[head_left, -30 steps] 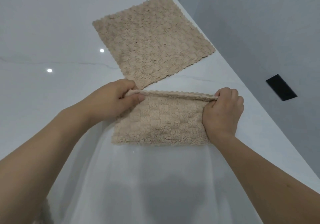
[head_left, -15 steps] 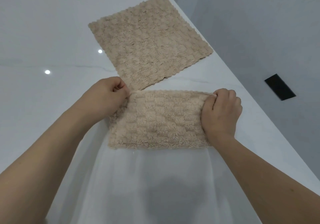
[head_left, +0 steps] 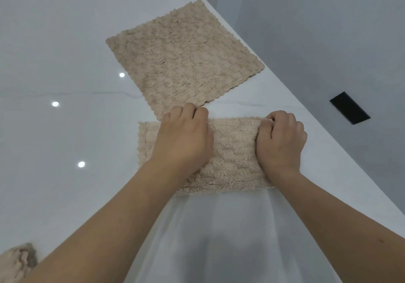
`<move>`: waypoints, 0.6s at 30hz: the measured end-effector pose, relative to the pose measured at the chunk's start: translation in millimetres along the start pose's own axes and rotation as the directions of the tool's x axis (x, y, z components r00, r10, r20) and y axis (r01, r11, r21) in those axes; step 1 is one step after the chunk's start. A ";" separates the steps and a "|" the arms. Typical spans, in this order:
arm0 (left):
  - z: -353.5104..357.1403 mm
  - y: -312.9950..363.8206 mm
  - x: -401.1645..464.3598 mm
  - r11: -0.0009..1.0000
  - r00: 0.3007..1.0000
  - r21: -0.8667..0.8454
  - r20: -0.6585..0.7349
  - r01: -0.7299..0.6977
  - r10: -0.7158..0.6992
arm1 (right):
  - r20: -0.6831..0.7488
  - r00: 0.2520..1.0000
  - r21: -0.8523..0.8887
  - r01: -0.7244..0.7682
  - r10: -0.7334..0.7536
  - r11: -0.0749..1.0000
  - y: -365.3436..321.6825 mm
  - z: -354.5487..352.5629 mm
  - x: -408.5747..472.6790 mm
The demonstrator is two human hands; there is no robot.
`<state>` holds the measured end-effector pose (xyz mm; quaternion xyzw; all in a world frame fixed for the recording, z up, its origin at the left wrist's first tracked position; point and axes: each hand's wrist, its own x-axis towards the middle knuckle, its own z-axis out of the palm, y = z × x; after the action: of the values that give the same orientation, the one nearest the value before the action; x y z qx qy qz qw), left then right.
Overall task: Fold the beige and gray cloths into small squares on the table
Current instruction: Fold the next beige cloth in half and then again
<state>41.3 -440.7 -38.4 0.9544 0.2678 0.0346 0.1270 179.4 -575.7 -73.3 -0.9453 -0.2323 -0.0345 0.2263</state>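
Left hand point(head_left: 186, 138) shifted rightward atop folded beige cloth point(head_left: 232, 151)

head view, steeply down, close

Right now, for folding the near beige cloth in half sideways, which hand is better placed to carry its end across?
Probably the left hand. It has come inward onto the folded beige cloth, leaving the cloth's left end free. The right hand grips the right end and can anchor it.

Glossy white table point(head_left: 54, 41) reflecting ceiling lights point(head_left: 55, 104); grey floor point(head_left: 317, 30) lying right, showing black rectangle point(head_left: 350, 108).
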 end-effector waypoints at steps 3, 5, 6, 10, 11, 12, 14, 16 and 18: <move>-2.9 -5.1 16.0 0.997 0.992 -0.045 0.112 0.059 -0.054 | -0.009 1.000 0.041 -0.019 0.020 0.999 0.1 -1.5 2.0; -7.9 -4.2 25.6 0.994 0.989 -0.108 0.149 0.028 -0.011 | 0.009 0.999 0.039 -0.033 0.032 0.999 -1.2 -2.6 4.2; -9.2 -3.2 28.4 0.989 0.983 -0.145 0.180 0.008 0.019 | 0.022 0.999 0.040 -0.040 0.039 0.998 -1.5 -3.3 4.8; -9.9 0.9 30.3 0.973 0.961 -0.219 0.246 -0.074 0.128 | 0.038 0.993 0.232 -0.117 0.112 0.966 1.0 -10.7 3.5; -9.5 0.3 30.3 0.971 0.955 -0.222 0.258 -0.087 0.145 | 0.049 0.991 0.280 -0.134 0.126 0.950 1.7 -14.1 2.9; -9.1 -0.8 30.5 0.969 0.951 -0.229 0.271 -0.087 0.149 | 0.081 0.988 0.296 -0.148 0.129 0.944 2.3 -17.4 3.3; -10.2 -5.2 32.8 0.973 0.948 -0.224 0.294 -0.053 0.119 | 0.184 0.977 0.221 -0.151 0.111 0.963 0.1 -25.1 7.1; -12.1 -8.4 32.9 0.990 0.951 -0.132 0.299 -0.044 0.082 | 0.273 0.957 0.114 -0.134 0.099 0.984 -3.5 -32.9 12.7; -13.1 -9.6 30.5 0.996 0.950 -0.049 0.301 -0.071 0.083 | 0.308 0.947 0.114 -0.129 0.088 0.985 -6.2 -37.6 16.2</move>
<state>60.7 -414.0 -28.3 0.9556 0.2070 -0.1023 0.1829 192.5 -580.6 -34.3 -0.9336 -0.2136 0.1385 0.2521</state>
